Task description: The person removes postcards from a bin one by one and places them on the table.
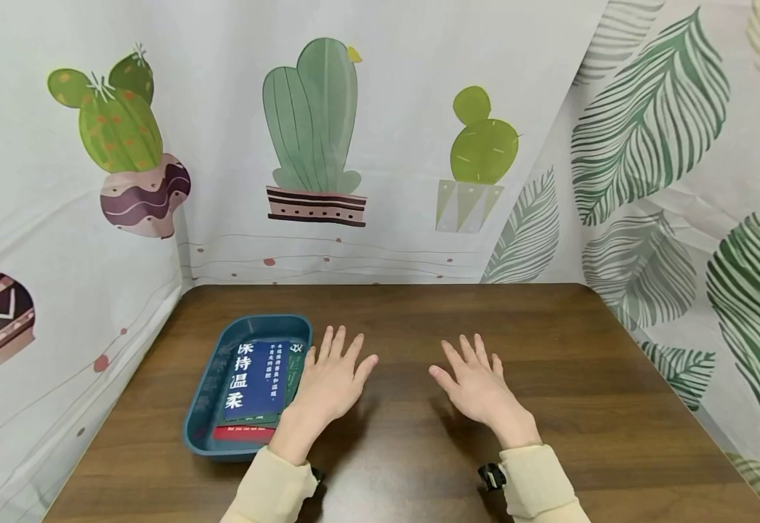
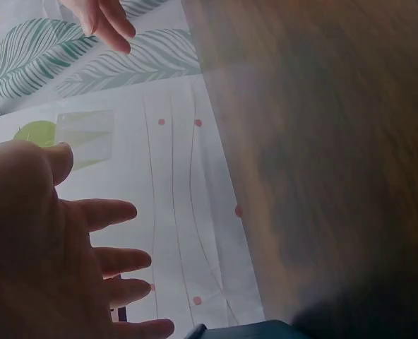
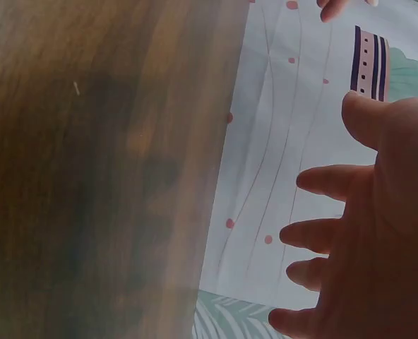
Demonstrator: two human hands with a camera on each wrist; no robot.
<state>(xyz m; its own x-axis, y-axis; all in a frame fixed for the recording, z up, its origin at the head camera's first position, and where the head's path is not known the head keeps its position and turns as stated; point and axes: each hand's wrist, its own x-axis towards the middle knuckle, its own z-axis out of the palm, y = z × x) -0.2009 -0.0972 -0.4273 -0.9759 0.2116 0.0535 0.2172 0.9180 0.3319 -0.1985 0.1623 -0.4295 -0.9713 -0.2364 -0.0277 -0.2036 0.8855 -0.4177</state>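
Note:
My left hand (image 1: 329, 385) hovers palm down over the table with its fingers spread, its outer edge overlapping the right side of a blue plastic tray (image 1: 198, 407) in the head view. Inside the tray lies a small stack of cards: a dark blue card (image 1: 257, 381) with white Chinese lettering on top, green ones partly hidden under it, and a red card (image 1: 244, 434) at the near end. To the right, my right hand (image 1: 481, 388) is held above bare wood, fingers extended and apart. Both hands hold nothing.
The brown wooden table (image 1: 413, 450) reaches back to a white curtain (image 1: 393, 145) printed with cacti and leaves, which also runs along both sides. In the left wrist view, the tray's rim (image 2: 255, 330) shows at the bottom edge.

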